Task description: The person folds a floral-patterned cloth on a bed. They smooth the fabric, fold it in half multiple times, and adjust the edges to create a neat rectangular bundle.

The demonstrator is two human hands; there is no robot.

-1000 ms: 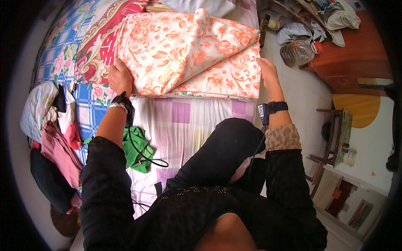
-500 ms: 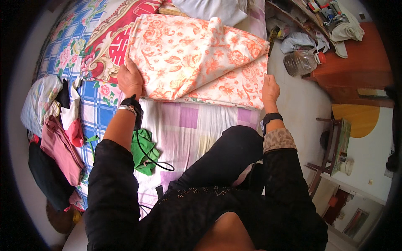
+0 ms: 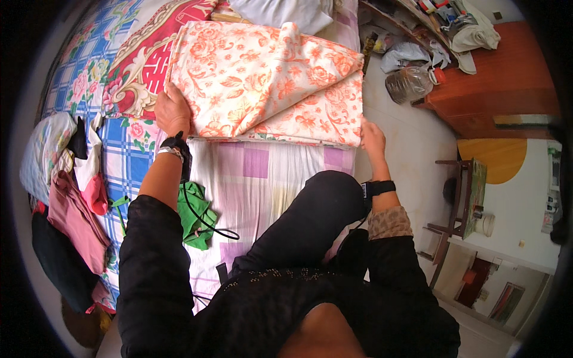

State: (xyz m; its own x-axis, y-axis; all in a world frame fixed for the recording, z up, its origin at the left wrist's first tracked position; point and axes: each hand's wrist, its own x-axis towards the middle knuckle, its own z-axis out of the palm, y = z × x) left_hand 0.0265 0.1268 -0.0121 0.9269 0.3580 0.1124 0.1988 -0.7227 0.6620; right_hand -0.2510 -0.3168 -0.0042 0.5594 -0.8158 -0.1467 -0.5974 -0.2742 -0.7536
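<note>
A folded white cloth with orange flowers (image 3: 239,77) lies on the bed in front of me, in several layers. One loose flap folds across its top, making a slanting crease. My left hand (image 3: 173,111) is closed on the cloth's left edge near the front corner, its fingertips partly hidden. At the opposite side my right hand (image 3: 372,140) pinches the near right corner, with the fingers curled and partly out of sight. Beyond the left hand, a red blanket with a cream scroll pattern (image 3: 128,89) sits partly under the cloth.
A pale purple checked sheet (image 3: 280,161) and a blue plaid flowered cover (image 3: 137,173) spread over the bed. Green fabric (image 3: 196,218) and a black cord lie near my left forearm. Clothes (image 3: 74,215) pile at the left edge. A clear plastic jug (image 3: 409,85) stands on the floor at right.
The whole view has shifted, so the scene sits farther left. My right hand has come slightly nearer along the cloth's right edge, toward its corner. The left hand keeps its hold.
</note>
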